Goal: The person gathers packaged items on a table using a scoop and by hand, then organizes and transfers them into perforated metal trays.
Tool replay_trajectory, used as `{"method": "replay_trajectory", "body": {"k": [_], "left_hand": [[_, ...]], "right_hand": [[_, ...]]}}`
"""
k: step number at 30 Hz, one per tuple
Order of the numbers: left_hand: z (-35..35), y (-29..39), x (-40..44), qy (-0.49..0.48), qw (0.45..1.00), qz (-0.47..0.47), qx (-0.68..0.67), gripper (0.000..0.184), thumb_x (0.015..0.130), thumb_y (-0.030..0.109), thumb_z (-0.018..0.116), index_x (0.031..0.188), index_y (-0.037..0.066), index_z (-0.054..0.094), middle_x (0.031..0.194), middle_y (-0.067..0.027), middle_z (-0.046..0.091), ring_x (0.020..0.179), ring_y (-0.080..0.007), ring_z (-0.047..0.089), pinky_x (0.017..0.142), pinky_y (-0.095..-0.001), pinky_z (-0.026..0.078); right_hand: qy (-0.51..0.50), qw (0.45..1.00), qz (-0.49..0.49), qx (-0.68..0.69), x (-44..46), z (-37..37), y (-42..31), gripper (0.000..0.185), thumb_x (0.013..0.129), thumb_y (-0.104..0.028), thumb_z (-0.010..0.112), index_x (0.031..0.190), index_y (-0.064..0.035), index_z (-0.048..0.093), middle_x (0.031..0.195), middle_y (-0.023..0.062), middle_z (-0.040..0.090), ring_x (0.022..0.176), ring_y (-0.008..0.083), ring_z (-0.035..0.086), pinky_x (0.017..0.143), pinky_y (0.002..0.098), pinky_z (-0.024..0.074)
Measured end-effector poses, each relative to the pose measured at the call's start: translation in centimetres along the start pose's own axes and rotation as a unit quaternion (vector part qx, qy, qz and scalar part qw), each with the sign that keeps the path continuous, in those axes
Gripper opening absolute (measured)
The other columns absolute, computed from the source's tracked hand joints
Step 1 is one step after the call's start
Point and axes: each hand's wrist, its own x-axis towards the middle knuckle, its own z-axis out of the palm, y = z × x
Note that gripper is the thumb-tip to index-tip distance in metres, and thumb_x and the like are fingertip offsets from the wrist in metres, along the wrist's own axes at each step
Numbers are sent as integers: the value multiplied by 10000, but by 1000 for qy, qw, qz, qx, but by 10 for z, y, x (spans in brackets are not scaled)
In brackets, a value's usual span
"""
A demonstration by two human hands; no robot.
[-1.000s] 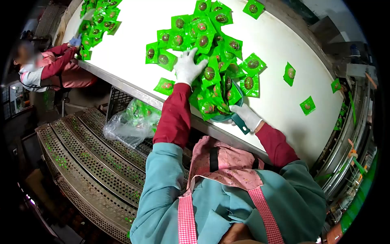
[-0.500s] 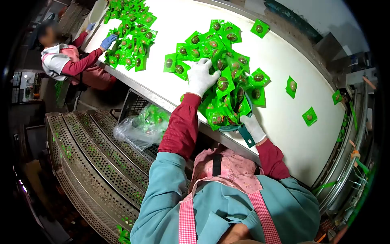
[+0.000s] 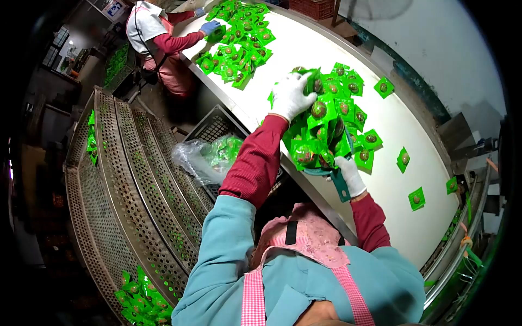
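My left hand [image 3: 293,96], in a white glove, curls over several green packets [image 3: 319,110] with dark round contents at the near side of the pile. Its fingertips are partly hidden among the packets. In a white glove too, my right hand [image 3: 350,176] grips a dark green plastic scoop [image 3: 341,187] by its flat handle, which has a hole at the end. Heaped packets fill the scoop and hide most of its bowl. It rests at the front edge of the white work surface [image 3: 310,41].
A person's gloved hand [image 3: 210,27] touches another packet pile [image 3: 239,51] farther left. Single packets [image 3: 417,199] lie to the right. Below the edge, a black crate [image 3: 215,127] holds a clear bag [image 3: 201,160]. Perforated metal steps [image 3: 117,179] stand at left.
The camera view has swung left, shifting the scene rightward. My left hand has closed over packets along the left of the pile. My right hand still holds the scoop, now heaped fuller against the pile.
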Motion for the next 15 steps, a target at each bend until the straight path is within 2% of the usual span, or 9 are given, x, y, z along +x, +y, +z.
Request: {"method": "replay_trajectory", "body": {"k": [1, 3, 5, 11, 15], "left_hand": [[2, 0, -7, -40, 999, -20, 14, 581, 751, 489, 639, 1281, 270, 545, 1189, -50, 569, 1125, -277, 537, 854, -489, 473], [7, 1, -22, -115, 992, -45, 15, 583, 755, 483, 653, 1251, 185, 576, 1188, -69, 571, 1097, -287, 544, 879, -463, 474], [25, -1, -36, -135, 990, -43, 11, 566, 774, 497, 633, 1244, 185, 583, 1215, -59, 556, 1105, -286, 539, 877, -463, 473], [41, 11, -37, -81, 996, 2, -24, 518, 769, 481, 647, 1205, 203, 616, 1164, -75, 585, 1059, -301, 561, 893, -441, 464], [0, 20, -19, 1, 999, 7, -48, 501, 733, 468, 679, 1142, 179, 653, 1080, -93, 621, 1002, -303, 589, 802, -459, 493]], "right_hand": [[19, 1000, 5, -21, -2, 2, 7, 349, 848, -144, 551, 1170, -14, 516, 910, 90, 635, 598, 171, 624, 451, 305, 547], [7, 1000, 21, 2, -10, 4, 20, 346, 845, -143, 547, 1162, -7, 515, 897, 97, 637, 586, 168, 621, 440, 301, 543], [21, 999, 39, 13, -20, 4, 29, 342, 845, -141, 543, 1156, -2, 519, 892, 98, 638, 576, 170, 619, 440, 303, 544], [49, 998, 25, -5, -30, -11, 31, 328, 853, -152, 539, 1140, 4, 529, 871, 94, 636, 547, 166, 610, 434, 306, 543], [18, 999, -29, -3, -33, 2, 0, 248, 875, -151, 543, 1085, -17, 544, 858, 77, 634, 585, 172, 627, 454, 296, 529]]}}
